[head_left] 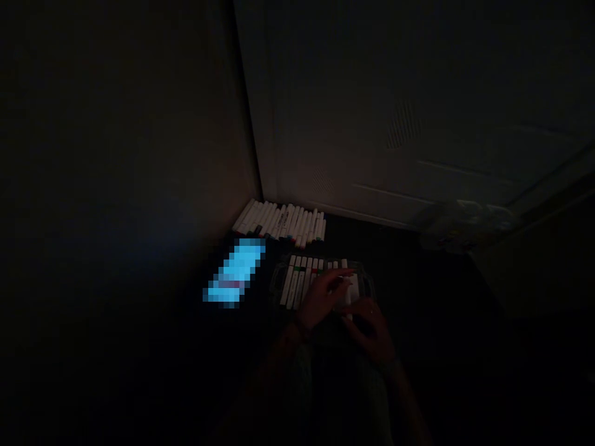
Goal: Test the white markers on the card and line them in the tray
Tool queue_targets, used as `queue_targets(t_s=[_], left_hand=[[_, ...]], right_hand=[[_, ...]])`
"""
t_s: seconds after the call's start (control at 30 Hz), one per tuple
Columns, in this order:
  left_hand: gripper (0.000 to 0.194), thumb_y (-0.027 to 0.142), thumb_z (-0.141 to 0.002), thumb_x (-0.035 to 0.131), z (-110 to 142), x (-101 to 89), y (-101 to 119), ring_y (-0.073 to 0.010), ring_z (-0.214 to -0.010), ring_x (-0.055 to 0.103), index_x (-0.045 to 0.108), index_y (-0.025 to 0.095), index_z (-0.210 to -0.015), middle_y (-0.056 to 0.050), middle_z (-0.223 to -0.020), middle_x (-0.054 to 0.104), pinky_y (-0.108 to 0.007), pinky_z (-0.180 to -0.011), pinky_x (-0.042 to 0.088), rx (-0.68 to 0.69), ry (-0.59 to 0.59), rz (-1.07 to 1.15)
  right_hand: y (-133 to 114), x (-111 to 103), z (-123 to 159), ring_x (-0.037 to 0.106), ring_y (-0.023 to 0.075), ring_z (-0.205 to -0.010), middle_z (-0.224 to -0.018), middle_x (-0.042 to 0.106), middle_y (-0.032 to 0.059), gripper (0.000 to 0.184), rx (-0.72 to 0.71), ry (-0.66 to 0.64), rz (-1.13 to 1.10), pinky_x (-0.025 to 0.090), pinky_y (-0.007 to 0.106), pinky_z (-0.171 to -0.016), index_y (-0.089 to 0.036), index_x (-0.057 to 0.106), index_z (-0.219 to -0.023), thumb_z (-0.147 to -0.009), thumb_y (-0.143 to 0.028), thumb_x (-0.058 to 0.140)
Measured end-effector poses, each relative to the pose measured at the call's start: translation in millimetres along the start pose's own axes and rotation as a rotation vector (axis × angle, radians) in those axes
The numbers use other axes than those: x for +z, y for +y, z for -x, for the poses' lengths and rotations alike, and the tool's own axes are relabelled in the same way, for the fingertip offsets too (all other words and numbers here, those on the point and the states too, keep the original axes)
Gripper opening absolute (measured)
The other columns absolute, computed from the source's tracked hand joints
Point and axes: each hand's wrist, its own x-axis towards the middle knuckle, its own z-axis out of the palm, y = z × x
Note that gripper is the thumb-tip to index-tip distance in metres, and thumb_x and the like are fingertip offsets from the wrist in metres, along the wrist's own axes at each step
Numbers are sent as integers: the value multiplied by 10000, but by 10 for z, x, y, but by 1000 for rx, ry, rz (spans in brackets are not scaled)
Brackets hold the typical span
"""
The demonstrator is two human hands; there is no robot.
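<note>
A white marker (pixel 348 298) is held between my two hands, above the right part of a clear plastic case (pixel 276 279). My left hand (pixel 320 298) has its fingers curved around the marker's upper end. At its lower end, the fingers of my right hand (pixel 373 327) pinch the same marker. Several white markers with coloured bands (pixel 297 285) lie side by side in the case, partly covered by my left hand. Darkness hides the exact finger contact.
Behind the case, a row of several loose white markers (pixel 281 220) lies against the wall. A glowing blue, pixelated screen (pixel 237 271) is on the left. A clear plastic object (pixel 474 226) sits at the back right. Pale panels (pixel 334 148) rise behind.
</note>
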Motion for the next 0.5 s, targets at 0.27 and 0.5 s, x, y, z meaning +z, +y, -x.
queue_targets(t_s=[0.27,0.5], left_hand=[[287,288,-829,449,46,-61,42,-166,-975,529,541,264,-1100,-28,-1140,548,-313,-859,429,-50,-6,-90],[305,320,-829,429,33,-69,38,-166,-925,561,528,267,-1112,-32,-1133,564,-321,-839,449,-95,2,-103]], right_hand=[[-20,71,7,534,180,-845,-870,630,8,219,-25,-27,18,411,332,-757,-283,573,-986,-772,-235,568],[-6,111,-8,564,187,-837,-864,647,3,213,-10,48,19,421,342,-784,-310,580,-981,-779,-247,561]])
